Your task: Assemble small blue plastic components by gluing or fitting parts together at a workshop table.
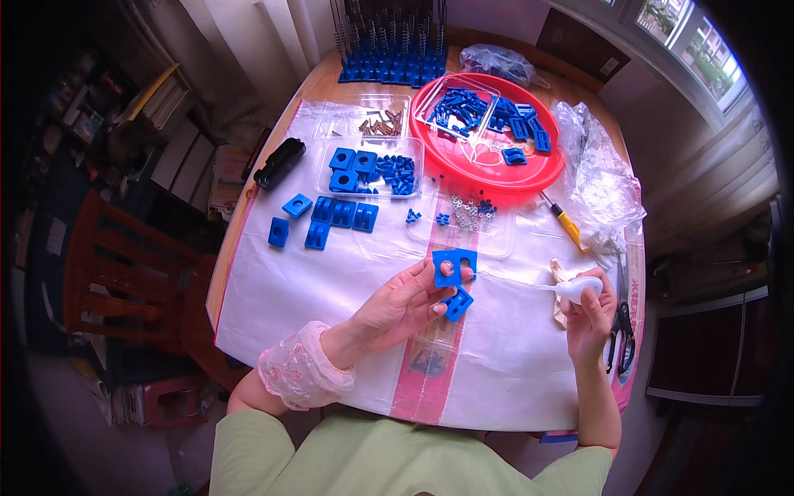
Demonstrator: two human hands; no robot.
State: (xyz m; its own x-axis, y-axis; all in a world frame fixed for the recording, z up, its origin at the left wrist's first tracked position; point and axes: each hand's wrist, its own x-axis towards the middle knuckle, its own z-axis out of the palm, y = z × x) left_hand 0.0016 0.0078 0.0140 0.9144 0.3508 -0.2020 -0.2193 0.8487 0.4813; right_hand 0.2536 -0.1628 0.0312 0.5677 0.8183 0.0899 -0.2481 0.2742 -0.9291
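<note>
Blue holed blocks (447, 257), apparently three, bunched at left fingers (413, 285); white bottle (577, 288) in right fingers (590, 302), nozzle (546, 288) leftward.

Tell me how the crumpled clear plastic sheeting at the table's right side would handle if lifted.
The crumpled clear plastic sheeting would likely be floppy, given its loose folds. It looks thin and see-through, so probably light. Its shiny surface may slip.

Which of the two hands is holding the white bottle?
The right hand: its grip is on the white bottle, whereas the left hand holds blue parts.
</note>
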